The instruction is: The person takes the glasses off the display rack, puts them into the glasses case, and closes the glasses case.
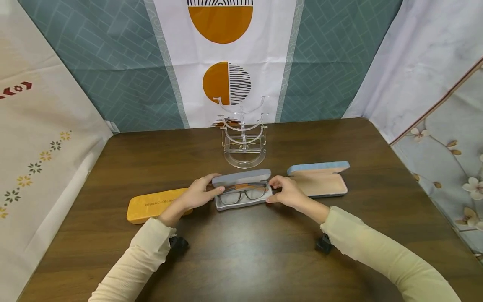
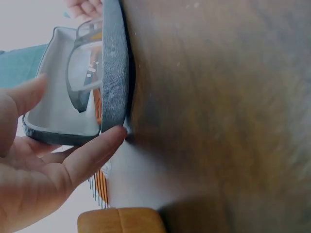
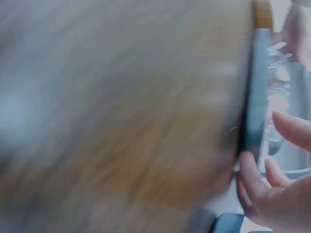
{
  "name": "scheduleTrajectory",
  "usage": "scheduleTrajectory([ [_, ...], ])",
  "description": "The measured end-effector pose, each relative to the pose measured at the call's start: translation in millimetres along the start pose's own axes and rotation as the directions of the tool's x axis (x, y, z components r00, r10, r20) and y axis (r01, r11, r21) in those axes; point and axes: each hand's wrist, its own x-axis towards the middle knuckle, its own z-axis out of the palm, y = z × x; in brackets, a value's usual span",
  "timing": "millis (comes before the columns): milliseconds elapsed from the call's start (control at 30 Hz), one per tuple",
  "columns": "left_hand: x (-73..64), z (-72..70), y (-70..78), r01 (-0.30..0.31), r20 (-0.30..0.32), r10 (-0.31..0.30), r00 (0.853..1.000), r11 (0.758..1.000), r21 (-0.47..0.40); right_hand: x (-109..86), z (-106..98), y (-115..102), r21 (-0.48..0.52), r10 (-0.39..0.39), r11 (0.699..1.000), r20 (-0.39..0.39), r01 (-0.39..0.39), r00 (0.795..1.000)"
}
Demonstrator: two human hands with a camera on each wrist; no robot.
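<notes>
A grey glasses case (image 1: 243, 204) sits open on the table, its lid (image 1: 241, 177) tipped up at the back. Inside lie dark-framed eyeglasses (image 1: 239, 196) in front of an orange strip. My left hand (image 1: 201, 192) holds the case's left end, thumb over the opening and fingers behind the lid. In the left wrist view, one fingertip of it touches the end of the case base (image 2: 115, 73). At the other end, my right hand (image 1: 289, 193) grips the corner, its fingers bent against the end of the base (image 3: 257, 92).
A yellow glasses case (image 1: 154, 204), closed, lies left, partly beneath my left wrist. To the right a light blue case (image 1: 320, 186) stands open, showing its beige lining. A clear tiered display stand (image 1: 244, 144) rises behind the grey case. Cloths hang around the wooden table (image 1: 241, 260).
</notes>
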Motion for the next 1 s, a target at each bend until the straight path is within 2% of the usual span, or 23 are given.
scheduleTrajectory([
  [67, -2.5, 2.9, 2.0, 0.017, -0.056, -0.016, 0.998, 1.000, 0.019, 0.2, -2, 0, -0.004, -0.004, 1.000, 0.004, 0.004, 1.000],
  [100, -4.3, 3.8, 2.8, 0.028, -0.102, -0.023, 0.994, 0.999, 0.044, 0.4, -3, 0, 0.013, -0.004, 1.000, 0.011, 0.004, 1.000],
  [200, -11.1, 5.5, 5.2, 0.056, -0.253, -0.033, 0.967, 0.995, 0.088, 2.1, -3, 0, 0.051, 0.008, 0.999, 0.007, -0.009, 1.000],
  [267, -16.4, 6.9, 6.6, 0.075, -0.308, -0.034, 0.951, 0.989, 0.124, 4.0, -3, 0, 0.060, 0.024, 0.998, 0.003, -0.024, 1.000],
  [300, -18.7, 7.9, 7.1, 0.079, -0.318, -0.029, 0.948, 0.986, 0.147, 4.9, -2, 0, 0.062, 0.036, 0.997, 0.000, -0.036, 0.999],
  [400, -21.2, 12.8, 7.4, 0.037, -0.285, 0.016, 0.958, 0.983, 0.179, 7.9, 0, -2, 0.054, 0.057, 0.997, -0.016, -0.056, 0.998],
  [533, -16.5, 19.0, 4.9, -0.019, -0.267, 0.063, 0.962, 0.986, 0.165, 10.1, 3, -2, 0.063, 0.065, 0.996, -0.048, -0.062, 0.997],
  [767, -11.7, 22.3, 1.6, -0.007, -0.289, 0.010, 0.957, 1.000, 0.012, 7.9, 3, 0, 0.084, 0.065, 0.995, -0.059, -0.060, 0.996],
  [1000, -11.7, 22.3, 2.8, 0.016, -0.325, 0.000, 0.946, 0.999, 0.049, 10.9, 4, -3, 0.020, 0.081, 0.997, -0.055, -0.080, 0.995],
])
